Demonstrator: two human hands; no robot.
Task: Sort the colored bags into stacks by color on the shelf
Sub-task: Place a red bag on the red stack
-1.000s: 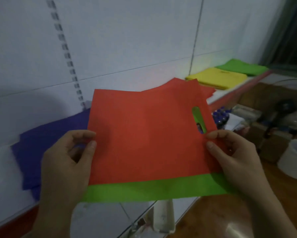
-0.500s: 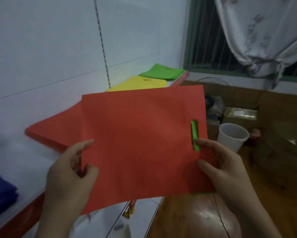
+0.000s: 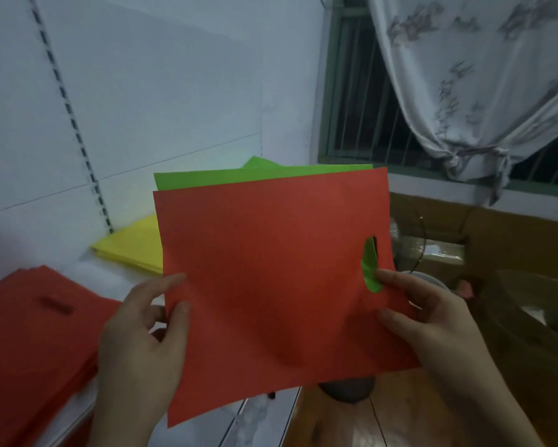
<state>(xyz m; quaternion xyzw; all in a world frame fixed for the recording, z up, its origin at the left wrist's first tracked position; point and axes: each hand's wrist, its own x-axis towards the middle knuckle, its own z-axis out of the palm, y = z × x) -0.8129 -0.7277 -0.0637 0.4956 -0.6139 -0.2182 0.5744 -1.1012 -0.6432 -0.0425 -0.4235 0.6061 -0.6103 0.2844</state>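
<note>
A red bag [image 3: 271, 279] is held up in front of me, with a green bag [image 3: 239, 179] behind it showing above its top edge and through its handle slot. My left hand [image 3: 142, 346] pinches the red bag's left edge. My right hand [image 3: 422, 321] pinches the right edge just below the slot. On the white shelf [image 3: 110, 269] lie a red stack [image 3: 32, 324] at the lower left and a yellow stack [image 3: 135, 250] behind it. A corner of a green stack [image 3: 258, 162] peeks out above the held bags.
The shelf's back panel with a slotted upright [image 3: 74, 124] rises on the left. A barred window [image 3: 367, 108] with a tied curtain [image 3: 471, 91] is at the right. Below it sit cardboard boxes [image 3: 512, 240] and a wooden floor [image 3: 351, 424].
The view swung right: the blue stack left the frame and the red stack is now at the lower left. The green bag slid up from behind the red one and now shows above its top edge.
</note>
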